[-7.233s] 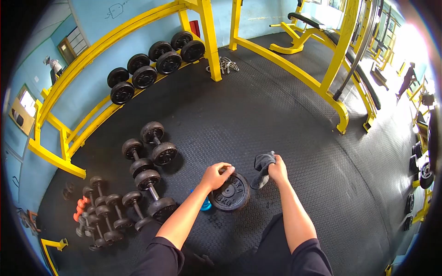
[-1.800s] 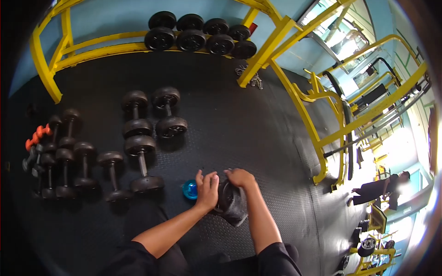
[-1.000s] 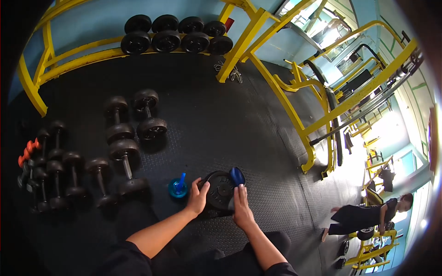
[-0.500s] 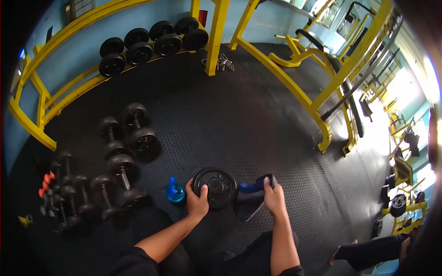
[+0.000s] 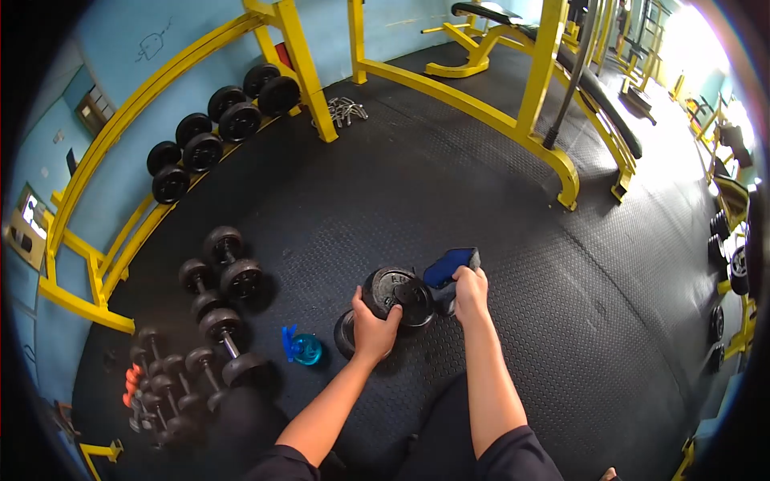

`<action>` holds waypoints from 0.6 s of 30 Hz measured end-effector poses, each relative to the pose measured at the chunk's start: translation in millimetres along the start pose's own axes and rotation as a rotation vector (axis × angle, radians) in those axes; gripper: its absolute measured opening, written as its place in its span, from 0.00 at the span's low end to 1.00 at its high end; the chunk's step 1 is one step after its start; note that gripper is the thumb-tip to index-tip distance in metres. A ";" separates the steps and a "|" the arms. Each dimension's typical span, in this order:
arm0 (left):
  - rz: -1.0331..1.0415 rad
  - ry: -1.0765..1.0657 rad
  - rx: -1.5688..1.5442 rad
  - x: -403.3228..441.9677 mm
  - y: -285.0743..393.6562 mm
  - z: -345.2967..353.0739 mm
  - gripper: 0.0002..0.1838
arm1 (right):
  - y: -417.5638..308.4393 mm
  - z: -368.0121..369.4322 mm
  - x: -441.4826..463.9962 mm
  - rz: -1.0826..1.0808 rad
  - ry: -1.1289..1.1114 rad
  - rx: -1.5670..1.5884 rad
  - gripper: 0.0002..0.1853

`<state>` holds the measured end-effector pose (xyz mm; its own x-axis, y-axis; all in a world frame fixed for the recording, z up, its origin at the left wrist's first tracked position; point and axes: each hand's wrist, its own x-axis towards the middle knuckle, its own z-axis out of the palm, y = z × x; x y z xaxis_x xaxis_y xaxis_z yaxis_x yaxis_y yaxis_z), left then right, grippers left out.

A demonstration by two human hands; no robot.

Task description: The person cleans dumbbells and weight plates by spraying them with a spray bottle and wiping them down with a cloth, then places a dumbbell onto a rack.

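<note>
My left hand (image 5: pixel 375 329) grips the near left edge of a round black dumbbell (image 5: pixel 396 295), whose upper plate faces up with raised lettering. Another plate of it shows low on the left, behind my fingers. Just right of the plate, my right hand (image 5: pixel 471 293) is closed on a cloth (image 5: pixel 451 266), blue on one face and grey at the edge. A blue bottle (image 5: pixel 306 349) lies on the floor left of my left hand, its cap pointing left.
Several dumbbells (image 5: pixel 230 343) lie on the black rubber floor (image 5: pixel 481 385) at the left. A yellow rack (image 5: pixel 136 120) holds more dumbbells (image 5: pixel 202 151) behind them. Yellow machine frames (image 5: pixel 465 94) stand ahead and right. Metal clips (image 5: pixel 346 111) lie by a post.
The plate has been tilted and raised, showing a second plate beneath. My right hand has lifted the cloth, its blue face now visible. The view has turned, and the person at the right has mostly left view.
</note>
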<state>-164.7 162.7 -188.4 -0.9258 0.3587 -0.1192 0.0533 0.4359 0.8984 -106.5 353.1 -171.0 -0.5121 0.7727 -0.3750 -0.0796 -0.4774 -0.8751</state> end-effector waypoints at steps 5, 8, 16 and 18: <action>0.042 0.000 0.171 -8.4 23.3 48.5 0.55 | 57.1 5.6 19.3 0.045 -0.194 -0.690 0.23; -0.015 -0.040 0.172 -19.3 36.8 75.2 0.56 | 74.4 -11.5 30.2 0.059 -0.186 -0.791 0.26; -0.003 -0.292 0.321 -52.0 3.9 141.5 0.57 | 63.7 -87.4 27.8 0.203 -0.161 -0.910 0.33; 0.095 -0.376 0.248 -54.1 -15.9 125.0 0.55 | 68.9 -91.7 22.1 0.161 -0.196 -0.964 0.34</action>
<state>-68.7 239.5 -249.0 -0.7148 0.6613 -0.2276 0.2616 0.5547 0.7899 -44.9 375.6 -267.6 -0.5946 0.6044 -0.5302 0.6875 0.0404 -0.7250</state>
